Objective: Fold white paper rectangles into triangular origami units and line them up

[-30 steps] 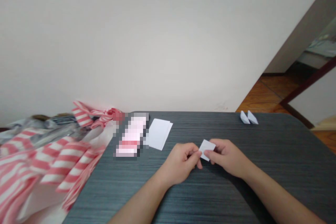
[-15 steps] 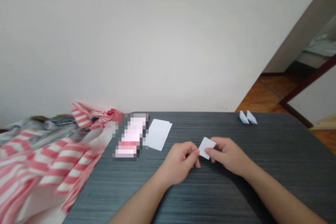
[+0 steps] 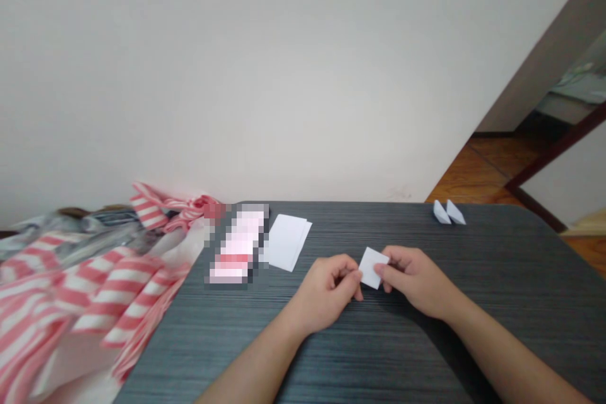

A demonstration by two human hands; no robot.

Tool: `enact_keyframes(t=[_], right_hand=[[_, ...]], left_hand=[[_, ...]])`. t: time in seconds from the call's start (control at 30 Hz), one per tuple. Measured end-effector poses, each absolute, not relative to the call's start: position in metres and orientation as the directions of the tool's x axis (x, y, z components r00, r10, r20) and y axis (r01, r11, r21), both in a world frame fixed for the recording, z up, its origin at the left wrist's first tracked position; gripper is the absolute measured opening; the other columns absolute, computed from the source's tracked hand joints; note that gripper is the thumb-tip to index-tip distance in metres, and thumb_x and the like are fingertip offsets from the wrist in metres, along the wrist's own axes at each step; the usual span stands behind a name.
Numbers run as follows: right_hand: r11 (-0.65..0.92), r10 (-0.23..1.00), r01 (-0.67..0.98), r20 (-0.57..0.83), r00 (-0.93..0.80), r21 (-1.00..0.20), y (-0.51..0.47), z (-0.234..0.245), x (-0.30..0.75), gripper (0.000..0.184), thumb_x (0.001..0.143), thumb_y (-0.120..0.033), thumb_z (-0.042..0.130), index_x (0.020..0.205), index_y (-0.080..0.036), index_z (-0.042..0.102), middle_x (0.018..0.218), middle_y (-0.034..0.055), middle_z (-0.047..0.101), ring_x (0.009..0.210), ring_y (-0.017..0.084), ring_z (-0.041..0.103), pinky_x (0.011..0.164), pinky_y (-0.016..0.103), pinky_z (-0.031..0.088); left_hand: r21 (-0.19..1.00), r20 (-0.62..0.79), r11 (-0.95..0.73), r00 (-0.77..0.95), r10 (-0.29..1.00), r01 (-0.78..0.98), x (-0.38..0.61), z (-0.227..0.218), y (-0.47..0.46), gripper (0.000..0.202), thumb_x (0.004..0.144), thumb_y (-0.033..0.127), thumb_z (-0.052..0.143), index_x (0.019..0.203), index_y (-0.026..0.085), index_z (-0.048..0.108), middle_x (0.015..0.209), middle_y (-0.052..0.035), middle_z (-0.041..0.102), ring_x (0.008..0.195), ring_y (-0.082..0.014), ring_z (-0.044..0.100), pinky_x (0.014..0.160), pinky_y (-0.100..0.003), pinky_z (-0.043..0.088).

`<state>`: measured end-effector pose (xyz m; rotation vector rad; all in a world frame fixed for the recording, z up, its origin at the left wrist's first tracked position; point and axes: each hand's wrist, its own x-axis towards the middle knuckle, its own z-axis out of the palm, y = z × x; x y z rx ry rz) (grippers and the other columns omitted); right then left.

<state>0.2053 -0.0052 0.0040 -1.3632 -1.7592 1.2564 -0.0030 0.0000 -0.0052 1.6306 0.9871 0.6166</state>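
Observation:
Between my hands is a small white square of folded paper (image 3: 371,267), held just above the dark table. My left hand (image 3: 329,290) pinches its left corner between thumb and fingers. On the other side, my right hand (image 3: 406,279) grips the right edge, thumb on top and fingers curled behind. White paper sheets (image 3: 287,242) lie stacked, slightly askew, to the left beyond my left hand. Two small folded white paper pieces (image 3: 448,212) stand side by side near the table's far right edge.
The dark wood-grain table (image 3: 227,334) meets a pale wall (image 3: 303,76). A pixelated pink-and-white rectangular object (image 3: 240,243) lies left of the sheets. Red-and-white striped cloth (image 3: 104,290) is heaped beside the table's left edge. Wooden floor (image 3: 466,170) shows at the right.
My right thumb has shifted slightly right, toward the edge of the folded paper. Both hands keep their hold; the whole view has moved only slightly.

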Motion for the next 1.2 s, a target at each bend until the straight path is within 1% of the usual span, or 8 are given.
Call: enact_keyframes(t=[0.23,0.67,0.77,0.87,0.93,1.0,1.07,1.2], right_hand=[[0.002,0.931,0.386,-0.14,-0.338,-0.923,-0.006,0.0,0.203,0.02,0.09,-0.027,0.056,0.074,-0.016,0.061,0.06,-0.0008,0.06,0.057,0.014,0.053,0.058,0.025,0.04],[0.019,0.947,0.365,-0.101,-0.306,-0.931,-0.006,0.002,0.206,0.023,0.091,-0.028,0.056,0.07,-0.017,0.058,0.057,-0.002,0.058,0.055,0.013,0.052,0.057,0.025,0.04],[0.022,0.94,0.302,-0.083,-0.33,-0.953,-0.007,-0.002,0.206,0.02,0.091,-0.026,0.058,0.073,-0.018,0.057,0.06,-0.0023,0.057,0.057,0.013,0.051,0.058,0.025,0.04],[0.047,0.928,0.124,-0.002,-0.372,-0.991,-0.009,-0.006,0.206,0.004,0.09,-0.022,0.06,0.089,-0.019,0.057,0.074,-0.0013,0.06,0.069,0.014,0.056,0.066,0.026,0.045],[0.094,0.926,0.052,0.068,-0.371,-0.994,-0.01,-0.007,0.206,0.017,0.093,-0.019,0.056,0.109,-0.023,0.055,0.089,0.0017,0.063,0.079,0.015,0.058,0.069,0.027,0.047],[0.163,0.921,0.085,0.121,-0.371,-0.983,-0.012,-0.007,0.207,0.029,0.096,-0.018,0.049,0.123,-0.027,0.052,0.112,0.0069,0.061,0.082,0.015,0.058,0.066,0.027,0.048],[0.236,0.899,0.122,0.169,-0.404,-0.964,-0.013,-0.008,0.208,0.03,0.098,-0.017,0.044,0.124,-0.029,0.055,0.14,0.0095,0.047,0.075,0.013,0.056,0.062,0.028,0.048],[0.322,0.877,0.124,0.246,-0.413,-0.939,-0.013,-0.009,0.211,0.032,0.101,-0.016,0.036,0.118,-0.031,0.059,0.14,0.0079,0.049,0.066,0.011,0.054,0.065,0.031,0.051]], left_hand=[[0.944,-0.077,-0.1,0.503,0.861,0.315,-0.004,-0.006,0.0,0.033,0.096,0.035,0.046,0.071,0.017,0.058,0.063,-0.0014,0.066,0.055,-0.0113,0.053,0.056,-0.022,0.038],[0.969,-0.097,-0.034,0.504,0.858,0.244,-0.003,-0.008,0.001,0.031,0.096,0.038,0.046,0.076,0.017,0.058,0.064,-0.0011,0.065,0.056,-0.012,0.054,0.056,-0.022,0.04],[0.967,-0.089,-0.047,0.504,0.859,0.251,-0.003,-0.01,0.001,0.033,0.097,0.038,0.044,0.075,0.017,0.058,0.061,-0.0004,0.063,0.056,-0.012,0.053,0.058,-0.022,0.04],[0.969,-0.082,-0.049,0.502,0.861,0.244,-0.004,-0.011,0.002,0.035,0.097,0.038,0.043,0.073,0.017,0.057,0.059,0.0005,0.061,0.054,-0.0118,0.052,0.057,-0.022,0.04],[0.973,-0.077,-0.046,0.503,0.861,0.228,-0.004,-0.01,0.002,0.037,0.098,0.039,0.042,0.072,0.017,0.057,0.058,0.0006,0.059,0.054,-0.012,0.051,0.057,-0.023,0.04],[0.977,-0.067,-0.049,0.513,0.856,0.21,-0.005,-0.009,0.002,0.039,0.098,0.041,0.041,0.071,0.017,0.056,0.058,0.0004,0.058,0.055,-0.0125,0.051,0.057,-0.023,0.04],[0.978,-0.05,-0.064,0.527,0.848,0.197,-0.005,-0.009,0.003,0.042,0.099,0.042,0.039,0.07,0.017,0.055,0.058,0.0,0.058,0.055,-0.013,0.051,0.058,-0.023,0.04],[0.977,-0.025,-0.093,0.54,0.841,0.19,-0.005,-0.009,0.003,0.044,0.099,0.042,0.037,0.068,0.017,0.054,0.058,-0.0007,0.058,0.055,-0.0135,0.051,0.058,-0.024,0.039]])
